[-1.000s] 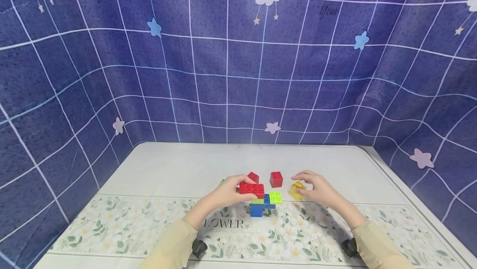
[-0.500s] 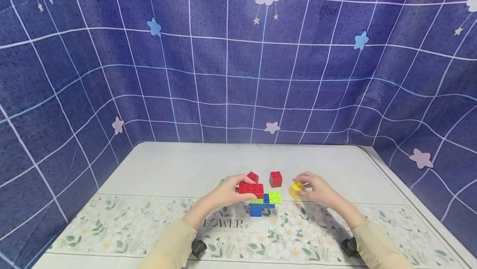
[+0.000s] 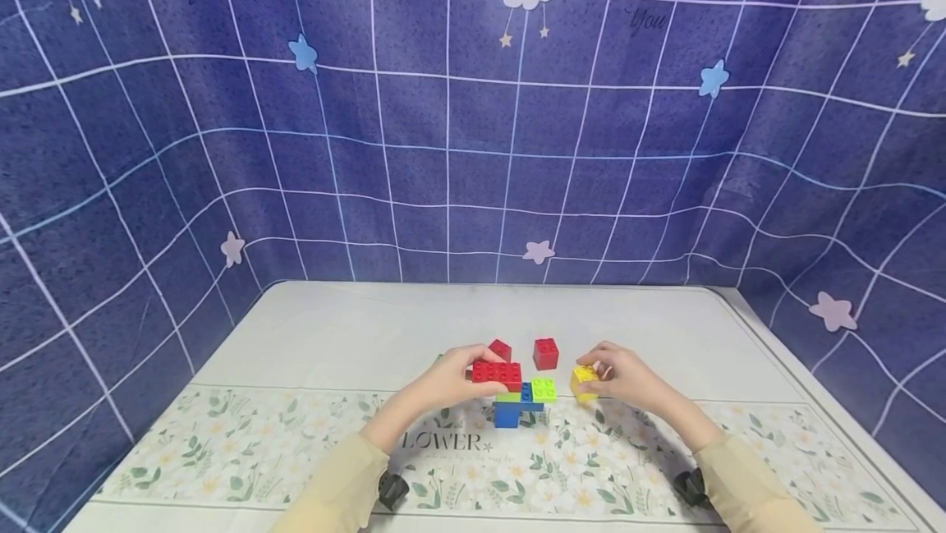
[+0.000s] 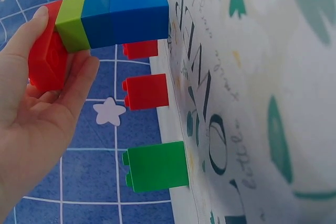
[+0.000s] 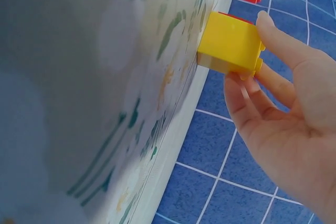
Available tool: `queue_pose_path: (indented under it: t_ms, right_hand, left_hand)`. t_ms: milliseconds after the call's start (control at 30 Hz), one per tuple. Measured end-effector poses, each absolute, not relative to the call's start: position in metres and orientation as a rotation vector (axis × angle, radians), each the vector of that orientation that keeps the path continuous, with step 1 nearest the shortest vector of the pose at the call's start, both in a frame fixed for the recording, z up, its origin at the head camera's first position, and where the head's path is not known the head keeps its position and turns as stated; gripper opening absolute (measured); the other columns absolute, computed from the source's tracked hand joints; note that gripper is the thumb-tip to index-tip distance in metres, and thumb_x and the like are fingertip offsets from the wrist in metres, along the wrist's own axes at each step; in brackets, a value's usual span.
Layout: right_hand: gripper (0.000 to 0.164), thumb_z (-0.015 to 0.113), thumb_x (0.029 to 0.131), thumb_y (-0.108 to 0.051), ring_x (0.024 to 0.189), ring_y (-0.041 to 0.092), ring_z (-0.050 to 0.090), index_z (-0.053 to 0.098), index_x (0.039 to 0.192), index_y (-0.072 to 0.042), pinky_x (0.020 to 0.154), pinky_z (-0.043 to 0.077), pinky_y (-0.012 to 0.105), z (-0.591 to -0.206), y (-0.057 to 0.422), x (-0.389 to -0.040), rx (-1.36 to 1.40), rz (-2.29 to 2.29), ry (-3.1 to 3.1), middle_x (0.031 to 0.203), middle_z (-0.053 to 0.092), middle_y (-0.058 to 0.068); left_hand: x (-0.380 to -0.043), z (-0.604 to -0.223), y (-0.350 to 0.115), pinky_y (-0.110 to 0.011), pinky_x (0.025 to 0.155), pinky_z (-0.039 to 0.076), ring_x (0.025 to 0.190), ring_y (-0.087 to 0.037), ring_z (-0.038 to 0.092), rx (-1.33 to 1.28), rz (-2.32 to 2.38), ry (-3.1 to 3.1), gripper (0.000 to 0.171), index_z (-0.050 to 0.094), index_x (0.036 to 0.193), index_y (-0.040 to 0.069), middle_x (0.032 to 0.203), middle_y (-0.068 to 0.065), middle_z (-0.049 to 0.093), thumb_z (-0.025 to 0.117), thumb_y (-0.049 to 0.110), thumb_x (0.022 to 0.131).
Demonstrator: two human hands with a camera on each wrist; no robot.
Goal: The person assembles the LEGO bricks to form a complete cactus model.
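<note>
My left hand (image 3: 447, 381) grips a long red brick (image 3: 497, 374) between thumb and fingers. That brick tops a built stack. Under it sit a lime green brick (image 4: 72, 23) and blue bricks (image 4: 139, 13), the lowest standing on the table. A second lime brick (image 3: 544, 389) sits on the stack's right side. To the right, my right hand (image 3: 624, 377) pinches a yellow brick (image 5: 228, 43) by its sides near the studs. Whether the yellow brick touches the table, I cannot tell.
Behind the stack stand two red bricks, one at right (image 3: 546, 354) and one partly behind my left hand (image 3: 500, 350). A green brick (image 4: 157, 167) stands to the left, mostly hidden in the head view. The table (image 3: 369, 319) meets a blue grid curtain (image 3: 414, 172).
My right fingers have closed in on the yellow brick, which has shifted slightly left and towards me. My left hand keeps its hold on the red brick, and the stack stays put.
</note>
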State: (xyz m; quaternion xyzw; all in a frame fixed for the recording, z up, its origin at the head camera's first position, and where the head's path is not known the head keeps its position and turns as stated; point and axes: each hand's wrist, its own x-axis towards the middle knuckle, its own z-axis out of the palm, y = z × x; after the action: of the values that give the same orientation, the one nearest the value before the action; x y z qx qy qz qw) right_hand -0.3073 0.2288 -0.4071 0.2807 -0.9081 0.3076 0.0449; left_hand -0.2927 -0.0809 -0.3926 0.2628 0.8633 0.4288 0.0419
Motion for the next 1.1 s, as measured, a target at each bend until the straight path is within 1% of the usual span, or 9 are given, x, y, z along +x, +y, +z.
queue_pose_path:
  t_ms: [167,333,467,667,833,1100]
  right_hand:
    - [0.040,0.077,0.076,-0.023,0.073,0.008,0.051,0.066,0.106,0.001,0.061,0.049,0.019,-0.4096,0.2286,-0.3072,0.852,0.938,-2.781,0.094,0.060,0.004]
    - [0.038,0.076,0.075,-0.014,0.071,0.008,0.051,0.065,0.106,0.005,0.060,0.049,0.020,-0.4112,0.2281,-0.3068,0.900,0.919,-2.748,0.092,0.058,0.005]
    - [0.038,0.074,0.076,-0.010,0.073,0.007,0.052,0.063,0.109,0.006,0.062,0.050,0.020,-0.4100,0.2280,-0.3064,0.905,0.906,-2.764,0.096,0.059,0.007]
    - [0.038,0.075,0.077,-0.011,0.075,0.008,0.053,0.063,0.110,0.004,0.064,0.051,0.020,-0.4094,0.2290,-0.3068,0.880,0.897,-2.794,0.098,0.059,0.007]
    - [0.038,0.075,0.077,-0.012,0.079,0.012,0.056,0.064,0.110,0.003,0.068,0.054,0.024,-0.4088,0.2267,-0.3059,0.866,0.873,-2.809,0.097,0.060,0.006]
    - [0.038,0.074,0.079,-0.014,0.083,0.017,0.059,0.063,0.111,0.002,0.072,0.056,0.029,-0.4095,0.2263,-0.3078,0.912,0.841,-2.801,0.096,0.062,0.005]
  left_hand:
    - [-0.2925,-0.3928,-0.0813,-0.049,0.104,0.039,0.119,-0.024,0.053,0.807,1.309,2.650,0.039,0.063,0.108,0.019,0.113,0.002,0.064,0.074,0.040,0.078]
    - [-0.2921,-0.3931,-0.0816,-0.050,0.106,0.037,0.121,-0.025,0.052,0.804,1.305,2.651,0.039,0.063,0.108,0.019,0.114,0.002,0.064,0.074,0.041,0.078]
    - [-0.2928,-0.3934,-0.0817,-0.049,0.105,0.038,0.120,-0.025,0.052,0.807,1.298,2.659,0.039,0.063,0.109,0.019,0.114,0.002,0.064,0.074,0.041,0.078]
    - [-0.2931,-0.3934,-0.0807,-0.051,0.105,0.038,0.119,-0.024,0.052,0.803,1.309,2.643,0.038,0.063,0.108,0.019,0.113,0.002,0.064,0.074,0.041,0.078]
    - [-0.2921,-0.3925,-0.0810,-0.051,0.104,0.039,0.118,-0.023,0.053,0.789,1.317,2.628,0.036,0.063,0.106,0.020,0.113,0.002,0.064,0.074,0.039,0.078]
    - [-0.2924,-0.3909,-0.0822,-0.047,0.101,0.041,0.114,-0.020,0.054,0.796,1.302,2.646,0.035,0.064,0.105,0.020,0.108,0.005,0.064,0.075,0.039,0.078]
